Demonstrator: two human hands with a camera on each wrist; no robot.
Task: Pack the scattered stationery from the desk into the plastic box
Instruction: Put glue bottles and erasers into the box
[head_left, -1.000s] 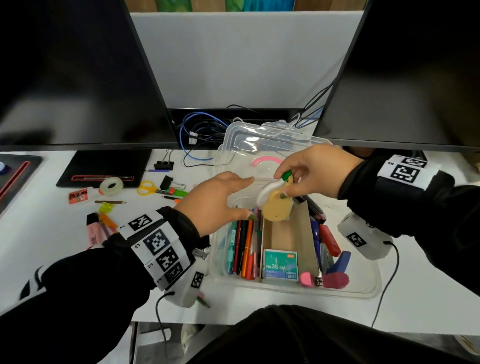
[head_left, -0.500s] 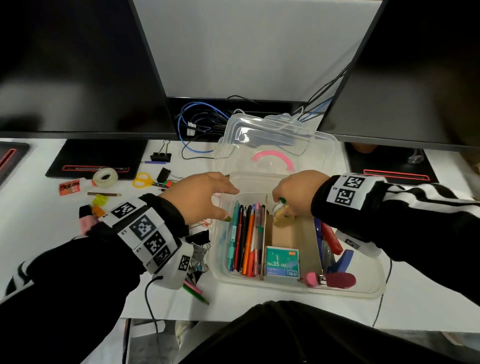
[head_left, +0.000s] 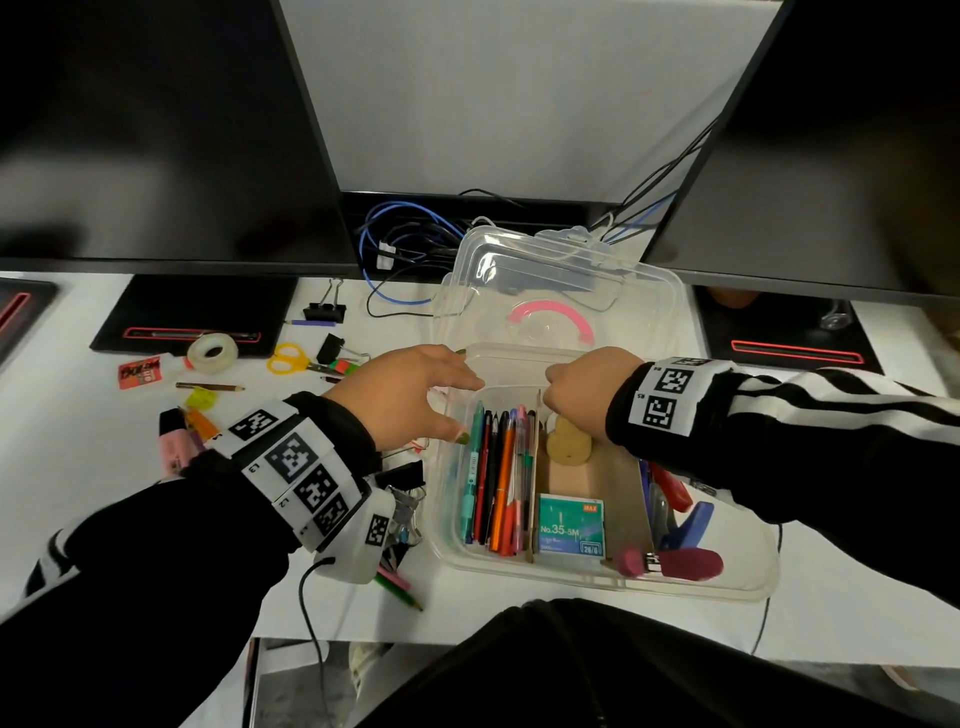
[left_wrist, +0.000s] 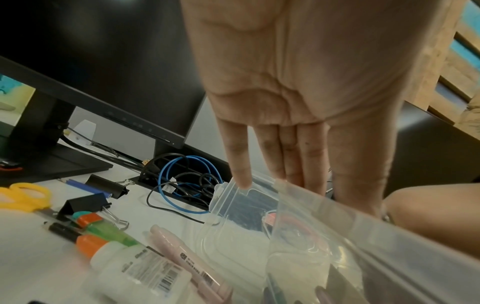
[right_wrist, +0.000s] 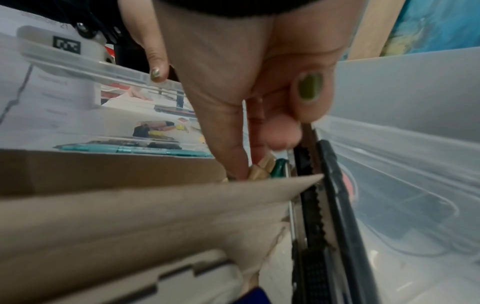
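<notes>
The clear plastic box (head_left: 748, 587) stands open, its lid (head_left: 561, 291) tipped back. It holds pens (head_left: 498, 483), a teal staple box (head_left: 571, 525) and a cardboard divider (head_left: 587, 478). My right hand (head_left: 582, 389) reaches down into the middle compartment. Its fingers curl onto the green-tipped end of a tan tape dispenser (head_left: 569, 444) that lies on the bottom. In the right wrist view the fingertips (right_wrist: 241, 168) touch the dispenser (right_wrist: 261, 171) beside a black cutter (right_wrist: 330, 185). My left hand (head_left: 415, 395) rests with straight, spread fingers (left_wrist: 285, 160) on the box's far-left corner.
Left of the box lie a tape roll (head_left: 212, 353), yellow scissors (head_left: 288, 358), binder clips (head_left: 324, 310), a pencil (head_left: 208, 386), a pink highlighter (head_left: 174, 441) and a glue bottle (left_wrist: 135, 267). More clips (head_left: 405, 483) lie under my left wrist. Cables (head_left: 400, 244) and two monitors stand behind.
My right hand has lowered the tan dispenser from above the box into the middle compartment. My left hand has dropped onto the box's far-left corner.
</notes>
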